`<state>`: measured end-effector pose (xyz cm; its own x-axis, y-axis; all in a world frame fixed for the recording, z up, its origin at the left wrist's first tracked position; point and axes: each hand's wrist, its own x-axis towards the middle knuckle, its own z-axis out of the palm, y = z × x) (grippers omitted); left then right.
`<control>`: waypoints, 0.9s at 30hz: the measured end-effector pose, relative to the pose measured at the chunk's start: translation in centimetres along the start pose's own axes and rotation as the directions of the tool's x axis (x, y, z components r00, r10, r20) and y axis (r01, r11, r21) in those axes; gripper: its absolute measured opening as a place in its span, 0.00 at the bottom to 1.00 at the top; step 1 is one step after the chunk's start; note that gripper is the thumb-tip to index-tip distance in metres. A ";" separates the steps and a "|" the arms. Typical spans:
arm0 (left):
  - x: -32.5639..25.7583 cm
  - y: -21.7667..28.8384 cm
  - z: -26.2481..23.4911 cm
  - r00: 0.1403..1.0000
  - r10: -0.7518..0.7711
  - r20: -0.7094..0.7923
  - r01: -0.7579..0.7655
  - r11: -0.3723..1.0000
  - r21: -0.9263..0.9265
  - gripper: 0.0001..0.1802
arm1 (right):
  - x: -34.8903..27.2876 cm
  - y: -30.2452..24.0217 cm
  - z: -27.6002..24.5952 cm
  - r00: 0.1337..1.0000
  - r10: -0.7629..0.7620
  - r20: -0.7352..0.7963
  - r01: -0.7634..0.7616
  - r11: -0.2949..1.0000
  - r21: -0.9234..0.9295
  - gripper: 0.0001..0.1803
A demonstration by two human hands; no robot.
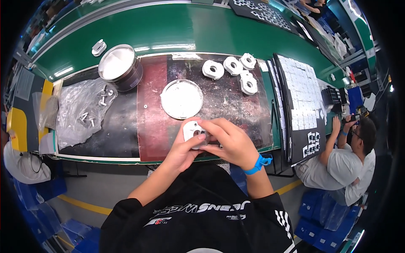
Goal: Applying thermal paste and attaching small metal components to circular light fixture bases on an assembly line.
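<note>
Near the front edge of the bench I hold a white moulded part [191,128] with a round opening. My left hand [182,152] grips it from the left, its thumb across the face. My right hand [230,141], with a blue wristband, has its fingers curled against the right side; whether they also pinch something small is hidden. Just beyond lies a round white lid [182,99]. To its left is a small light ring-shaped piece [145,106]. Several similar white parts [213,70] with round holes sit at the back right of the work mat [228,114].
A tub [130,78] with white contents stands back left, a single white part [99,47] behind it. Bolts lie on a clear plastic bag [69,111] at left, beside a yellow-grey machine [19,126]. Stacked black boards [288,126] border the right; beyond sits another person [344,166].
</note>
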<state>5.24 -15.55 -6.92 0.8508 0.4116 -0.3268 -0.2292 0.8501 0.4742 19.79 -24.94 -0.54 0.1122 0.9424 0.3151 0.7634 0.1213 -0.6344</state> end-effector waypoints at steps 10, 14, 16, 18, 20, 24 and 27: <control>-0.3 0.5 -1.1 0.995 -0.031 0.095 0.039 0.995 -0.090 0.31 | -0.7 2.0 1.7 0.988 0.144 -0.064 -0.119 0.948 0.296 0.28; 0.1 0.6 -1.3 0.999 -0.002 -0.037 -0.001 0.998 -0.066 0.22 | -0.1 0.8 1.2 0.994 -0.027 -0.106 0.030 0.999 0.025 0.21; 0.4 0.6 -2.0 1.000 -0.026 0.001 0.026 0.996 -0.083 0.22 | 0.3 0.6 1.4 0.996 -0.063 -0.070 0.062 0.998 -0.009 0.21; 0.4 0.1 -2.3 1.000 -0.006 -0.013 0.005 0.996 -0.089 0.23 | 0.5 0.6 1.6 0.994 -0.100 -0.033 0.099 0.994 -0.042 0.21; 0.5 0.0 -2.1 1.000 0.012 -0.020 -0.014 0.995 -0.095 0.24 | 0.6 0.8 1.5 0.995 -0.102 -0.021 0.101 0.994 -0.034 0.20; 0.4 0.0 -1.8 0.997 0.055 -0.049 -0.055 0.998 -0.011 0.24 | 0.1 0.9 2.2 0.995 -0.092 -0.037 0.090 0.995 -0.051 0.20; 0.1 0.0 -1.7 0.993 0.088 -0.073 -0.084 0.995 0.057 0.24 | -0.2 0.9 2.8 0.995 -0.085 -0.053 0.082 0.995 -0.049 0.21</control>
<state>4.49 -14.93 -8.32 0.7905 0.5078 -0.3424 -0.2727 0.7925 0.5455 18.62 -24.10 -3.13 0.0803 0.9109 0.4047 0.8003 0.1831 -0.5710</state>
